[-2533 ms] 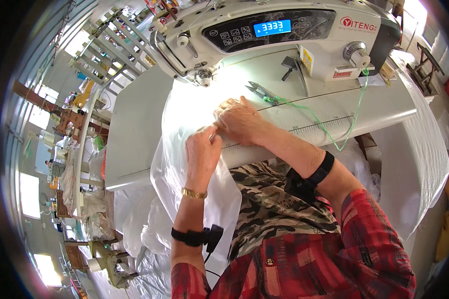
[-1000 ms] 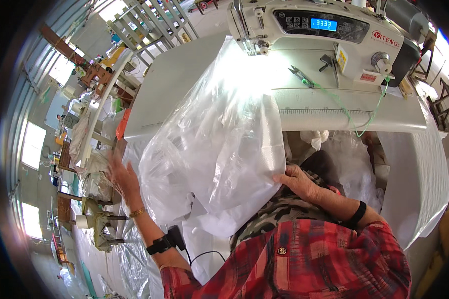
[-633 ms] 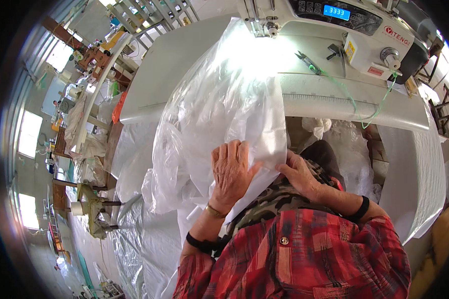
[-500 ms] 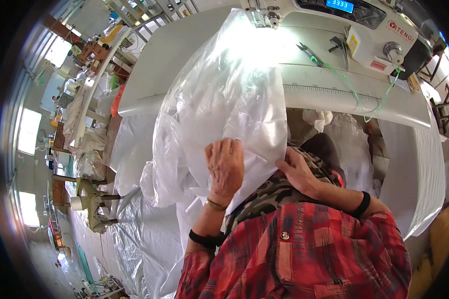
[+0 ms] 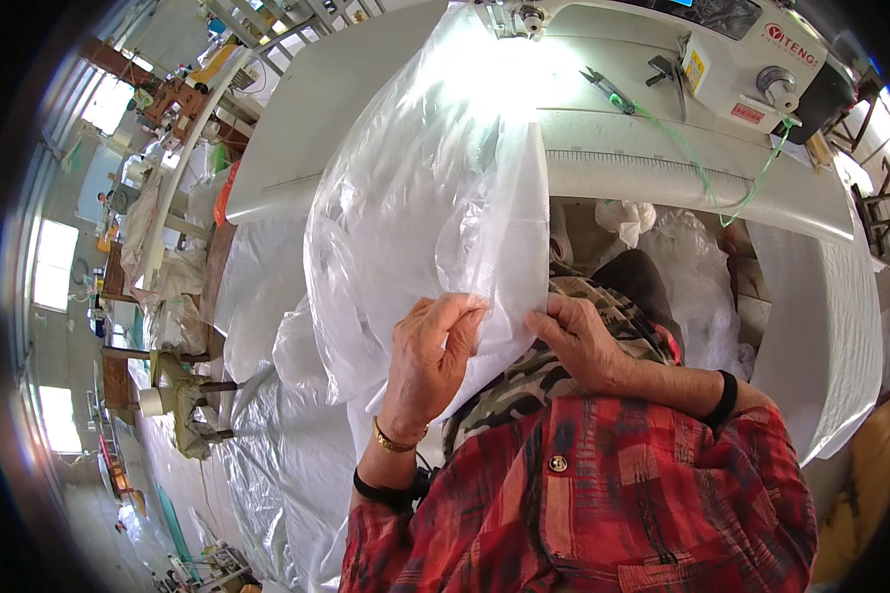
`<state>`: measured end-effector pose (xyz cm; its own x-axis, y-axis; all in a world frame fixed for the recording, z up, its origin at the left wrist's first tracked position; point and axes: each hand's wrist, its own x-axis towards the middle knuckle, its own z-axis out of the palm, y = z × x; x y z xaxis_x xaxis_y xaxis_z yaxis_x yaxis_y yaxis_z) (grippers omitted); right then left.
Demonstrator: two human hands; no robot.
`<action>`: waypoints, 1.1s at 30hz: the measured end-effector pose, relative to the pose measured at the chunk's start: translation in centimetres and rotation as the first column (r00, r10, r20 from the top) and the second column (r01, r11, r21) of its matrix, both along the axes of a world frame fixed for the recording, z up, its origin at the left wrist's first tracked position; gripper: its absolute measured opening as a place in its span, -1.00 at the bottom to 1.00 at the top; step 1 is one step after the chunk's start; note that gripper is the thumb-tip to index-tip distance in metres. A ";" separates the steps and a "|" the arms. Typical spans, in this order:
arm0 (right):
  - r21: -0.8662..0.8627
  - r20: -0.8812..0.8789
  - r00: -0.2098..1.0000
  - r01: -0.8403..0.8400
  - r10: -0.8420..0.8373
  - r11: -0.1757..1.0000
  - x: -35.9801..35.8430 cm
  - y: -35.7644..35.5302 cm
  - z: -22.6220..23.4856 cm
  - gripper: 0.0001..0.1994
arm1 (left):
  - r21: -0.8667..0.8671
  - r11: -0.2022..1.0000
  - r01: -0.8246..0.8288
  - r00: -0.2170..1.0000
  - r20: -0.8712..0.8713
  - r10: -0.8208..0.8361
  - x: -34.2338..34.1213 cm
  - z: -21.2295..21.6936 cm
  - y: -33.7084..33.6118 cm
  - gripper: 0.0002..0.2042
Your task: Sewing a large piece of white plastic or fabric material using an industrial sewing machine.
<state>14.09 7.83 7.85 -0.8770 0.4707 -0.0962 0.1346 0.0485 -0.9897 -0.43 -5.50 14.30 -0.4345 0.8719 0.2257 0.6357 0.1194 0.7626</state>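
A large clear plastic bag with a white woven liner [image 5: 435, 208] drapes from the sewing machine [image 5: 732, 49] down over the white table [image 5: 307, 119] to my lap. My left hand [image 5: 427, 346] pinches the bag's lower edge, fingers curled on the plastic. My right hand [image 5: 583, 341] grips the same edge just to the right, thumb on the woven strip. Both hands sit close together at my chest, above my red plaid shirt.
Green thread [image 5: 702, 178] and small snips [image 5: 595, 81] lie on the machine bed. More plastic sheeting [image 5: 267, 445] is heaped on the floor at my left. Another white sack [image 5: 821, 326] hangs at my right. Workbenches and racks [image 5: 158, 109] stand far left.
The bag was pulled off the machine bed toward my lap. My left hand swung in from the far left and joined my right hand on the bag's lower edge.
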 end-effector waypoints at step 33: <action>0.163 -0.069 0.988 -0.129 0.141 0.978 1.0 -0.7 1.0 -0.81 | -0.016 0.985 0.171 0.947 -0.273 -0.168 1.2 -1.1 1.0 -0.94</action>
